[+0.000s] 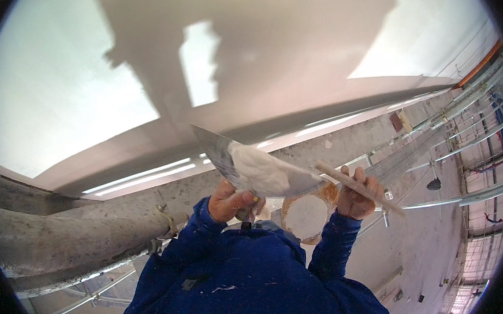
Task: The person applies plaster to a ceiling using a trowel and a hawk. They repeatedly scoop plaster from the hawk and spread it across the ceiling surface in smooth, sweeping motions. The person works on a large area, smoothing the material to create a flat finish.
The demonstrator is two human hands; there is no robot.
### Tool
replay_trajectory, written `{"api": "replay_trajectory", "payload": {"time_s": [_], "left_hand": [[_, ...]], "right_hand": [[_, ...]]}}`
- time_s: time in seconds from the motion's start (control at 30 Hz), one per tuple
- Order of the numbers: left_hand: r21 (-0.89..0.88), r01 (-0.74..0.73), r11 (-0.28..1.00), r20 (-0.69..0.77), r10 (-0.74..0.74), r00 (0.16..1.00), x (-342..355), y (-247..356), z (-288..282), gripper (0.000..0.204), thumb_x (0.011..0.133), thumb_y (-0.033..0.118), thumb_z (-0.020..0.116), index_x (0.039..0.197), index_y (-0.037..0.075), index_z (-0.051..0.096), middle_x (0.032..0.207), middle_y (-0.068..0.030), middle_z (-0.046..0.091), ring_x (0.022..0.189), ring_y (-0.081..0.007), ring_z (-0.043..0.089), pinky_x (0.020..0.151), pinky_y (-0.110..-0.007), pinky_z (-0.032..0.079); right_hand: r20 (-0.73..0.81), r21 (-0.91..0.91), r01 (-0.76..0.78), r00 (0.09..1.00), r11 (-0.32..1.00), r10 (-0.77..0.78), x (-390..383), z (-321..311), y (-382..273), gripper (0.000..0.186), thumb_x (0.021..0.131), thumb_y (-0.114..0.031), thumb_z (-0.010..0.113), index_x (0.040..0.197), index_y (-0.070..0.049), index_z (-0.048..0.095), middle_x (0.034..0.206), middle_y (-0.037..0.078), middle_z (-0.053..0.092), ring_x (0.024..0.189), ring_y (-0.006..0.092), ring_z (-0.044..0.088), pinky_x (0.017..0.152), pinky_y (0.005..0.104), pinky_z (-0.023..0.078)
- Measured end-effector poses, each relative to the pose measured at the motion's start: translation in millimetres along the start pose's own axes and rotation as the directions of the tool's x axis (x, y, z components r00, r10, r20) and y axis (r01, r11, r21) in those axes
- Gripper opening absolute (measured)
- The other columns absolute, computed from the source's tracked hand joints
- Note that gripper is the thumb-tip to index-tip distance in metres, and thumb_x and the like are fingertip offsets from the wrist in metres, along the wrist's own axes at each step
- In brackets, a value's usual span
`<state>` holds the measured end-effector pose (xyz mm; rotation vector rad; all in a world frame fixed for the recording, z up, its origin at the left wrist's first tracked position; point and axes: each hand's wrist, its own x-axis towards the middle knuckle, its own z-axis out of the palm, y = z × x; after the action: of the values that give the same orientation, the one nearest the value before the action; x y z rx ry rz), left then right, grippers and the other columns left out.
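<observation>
My left hand (233, 202) grips the handle of a wide metal putty knife (213, 157), whose blade carries a smeared mound of pale plaster (261, 168). My right hand (356, 193) is closed on a flat trowel (340, 174) with a long, plaster-coated back bar, held beside the right end of the knife's blade. Both forearms are in blue sleeves. Beyond the tools is a white plastered surface (61, 106) crossed by dark shadows. A round bucket (305, 217) with pale material sits below, between my hands, partly hidden by the knife.
A long concrete-grey ledge (298, 154) runs along the plastered surface's lower edge. A thick plaster-stained pipe (82, 244) lies at left. Curved-looking metal scaffold tubes (482, 196) with clamps run along the right, above a dusty floor (422, 262) with small dark objects.
</observation>
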<state>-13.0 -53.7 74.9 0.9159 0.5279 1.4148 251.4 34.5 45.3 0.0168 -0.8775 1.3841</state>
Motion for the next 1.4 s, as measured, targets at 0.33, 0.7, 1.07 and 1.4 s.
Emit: {"api": "replay_trajectory", "payload": {"time_s": [0.33,0.7,1.07,1.4], "left_hand": [[0.868,-0.324,0.377,0.237,0.258,0.937,42.4,-17.3,-35.4,0.045,0.075,0.006,0.061,0.118,0.008,0.046,0.082,-0.0077,0.055,0.067,-0.0188,0.054,0.061,-0.029,0.045],[0.886,-0.385,0.258,0.341,0.200,0.919,45.8,-68.4,-50.5,0.064,0.064,0.005,0.066,0.122,0.023,0.045,0.077,-0.0077,0.054,0.066,-0.0224,0.057,0.058,-0.032,0.047],[0.993,0.003,0.117,0.009,-0.096,0.995,-18.9,-135.9,-93.6,0.061,0.069,0.003,0.058,0.123,0.026,0.044,0.074,-0.0099,0.051,0.065,-0.0294,0.054,0.058,-0.037,0.044],[0.947,0.270,0.175,-0.254,-0.111,0.961,-24.4,-130.5,-91.2,0.037,0.077,0.010,0.057,0.113,0.004,0.051,0.094,-0.0179,0.057,0.084,-0.0323,0.056,0.074,-0.036,0.044]], "right_hand": [[-0.734,0.020,-0.490,0.584,0.872,0.345,-29.6,2.2,25.5,0.036,0.069,-0.021,0.057,0.101,-0.004,0.049,0.088,0.009,0.053,0.082,0.0225,0.054,0.072,0.0337,0.047],[-0.671,0.105,-0.580,0.559,0.808,0.488,-17.7,37.2,35.2,0.041,0.072,-0.021,0.054,0.106,-0.001,0.046,0.092,0.012,0.053,0.083,0.0251,0.054,0.074,0.0373,0.047],[-0.774,0.040,-0.393,0.570,0.919,0.277,-36.9,-21.0,-4.1,0.044,0.068,-0.020,0.059,0.106,-0.002,0.047,0.092,0.011,0.054,0.084,0.0260,0.055,0.077,0.0394,0.046],[-0.748,-0.386,-0.341,0.660,0.857,-0.075,12.8,-210.3,76.5,0.025,0.066,-0.004,0.063,0.088,-0.004,0.052,0.081,0.005,0.055,0.079,0.0175,0.054,0.068,0.0310,0.043]]}}
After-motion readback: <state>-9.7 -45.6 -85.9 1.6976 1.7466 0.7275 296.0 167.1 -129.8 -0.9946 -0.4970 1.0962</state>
